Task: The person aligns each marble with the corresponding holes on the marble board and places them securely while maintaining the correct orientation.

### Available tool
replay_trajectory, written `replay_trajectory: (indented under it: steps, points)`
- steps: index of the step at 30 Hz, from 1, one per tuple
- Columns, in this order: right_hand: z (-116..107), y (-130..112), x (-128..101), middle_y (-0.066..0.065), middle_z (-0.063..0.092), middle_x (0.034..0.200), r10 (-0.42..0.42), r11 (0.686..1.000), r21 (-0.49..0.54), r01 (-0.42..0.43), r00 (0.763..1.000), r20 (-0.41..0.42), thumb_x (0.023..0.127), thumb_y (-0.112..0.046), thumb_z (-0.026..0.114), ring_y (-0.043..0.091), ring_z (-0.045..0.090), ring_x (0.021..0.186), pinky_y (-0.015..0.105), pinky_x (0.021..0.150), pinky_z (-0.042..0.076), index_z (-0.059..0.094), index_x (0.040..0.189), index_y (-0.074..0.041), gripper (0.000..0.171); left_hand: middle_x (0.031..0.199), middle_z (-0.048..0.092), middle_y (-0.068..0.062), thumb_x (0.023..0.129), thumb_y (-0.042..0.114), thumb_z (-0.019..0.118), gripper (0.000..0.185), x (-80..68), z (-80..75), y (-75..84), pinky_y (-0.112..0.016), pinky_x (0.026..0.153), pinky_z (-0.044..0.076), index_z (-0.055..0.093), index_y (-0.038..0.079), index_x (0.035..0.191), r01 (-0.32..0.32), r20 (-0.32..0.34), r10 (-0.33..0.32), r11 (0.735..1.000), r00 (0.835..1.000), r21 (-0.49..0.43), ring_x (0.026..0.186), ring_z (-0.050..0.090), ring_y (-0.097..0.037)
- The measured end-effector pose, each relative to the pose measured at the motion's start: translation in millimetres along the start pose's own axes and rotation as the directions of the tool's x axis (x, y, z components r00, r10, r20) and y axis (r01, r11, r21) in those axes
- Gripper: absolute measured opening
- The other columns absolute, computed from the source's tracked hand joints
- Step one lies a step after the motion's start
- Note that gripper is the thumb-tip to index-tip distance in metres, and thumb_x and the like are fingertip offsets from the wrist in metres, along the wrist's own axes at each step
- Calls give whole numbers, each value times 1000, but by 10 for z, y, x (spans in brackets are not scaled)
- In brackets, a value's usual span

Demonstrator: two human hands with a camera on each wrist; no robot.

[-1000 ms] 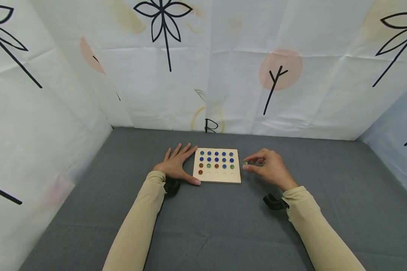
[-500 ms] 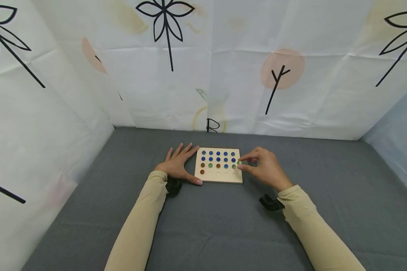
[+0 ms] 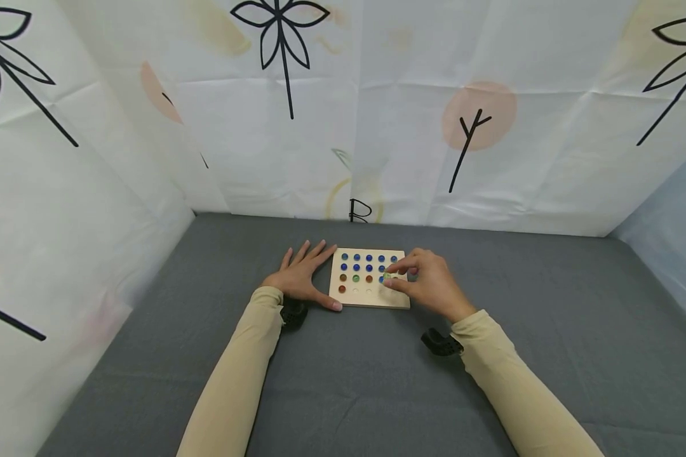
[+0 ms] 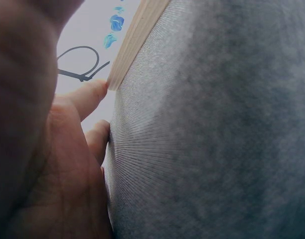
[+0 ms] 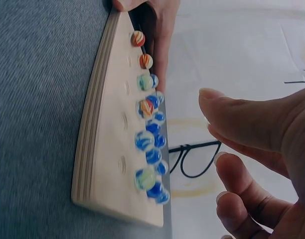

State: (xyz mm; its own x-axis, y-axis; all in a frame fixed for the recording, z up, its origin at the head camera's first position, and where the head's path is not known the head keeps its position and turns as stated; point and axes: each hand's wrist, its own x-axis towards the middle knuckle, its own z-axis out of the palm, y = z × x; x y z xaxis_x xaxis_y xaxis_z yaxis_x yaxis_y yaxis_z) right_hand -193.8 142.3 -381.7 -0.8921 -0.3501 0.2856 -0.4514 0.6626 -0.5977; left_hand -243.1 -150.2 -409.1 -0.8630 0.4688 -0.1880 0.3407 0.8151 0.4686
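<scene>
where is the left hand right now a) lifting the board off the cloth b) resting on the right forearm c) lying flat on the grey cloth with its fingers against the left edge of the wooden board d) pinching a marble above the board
c: the left hand lies flat on the grey cloth, fingers straight, thumb and fingertips against the left edge of the wooden board, which sits flat on the cloth.
</scene>
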Motion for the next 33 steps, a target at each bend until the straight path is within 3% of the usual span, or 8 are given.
replay_trajectory:
  steps: [7,17,23,33]
  points:
    - [82,-78,63,7,63,86,-14,1000,3,14,1000,5,85,-21,85,31,54,83,53,84,33,82,100,-10,19,171,3,-7,72,60,86,124,18,4,-5,-60,121,-11,13,23,166,10,11,-10,1000,1000,4,155,-9,-35]
    - [180,-93,78,6,63,87,-8,1000,24,8,1000,19,85,-21,85,30,56,84,57,88,33,83,100,-11,18,171,3,-7,72,60,86,124,19,-2,-3,-60,121,-11,13,23,166,14,8,-14,1000,1000,10,155,-8,-35]
    - [229,-86,86,5,63,87,4,1000,27,-5,999,39,85,-21,85,29,57,84,55,87,33,83,101,-11,18,171,3,-6,72,59,86,123,23,-3,-5,-59,121,-11,13,24,166,20,8,-20,1000,1000,17,155,-9,-34]
    - [345,-91,86,0,64,80,-47,999,-7,47,999,25,81,-18,88,25,57,79,55,80,33,83,95,-11,16,171,2,-6,73,58,86,123,17,-5,-7,-59,121,-12,13,24,166,20,11,-21,1000,1000,6,155,-10,-33]
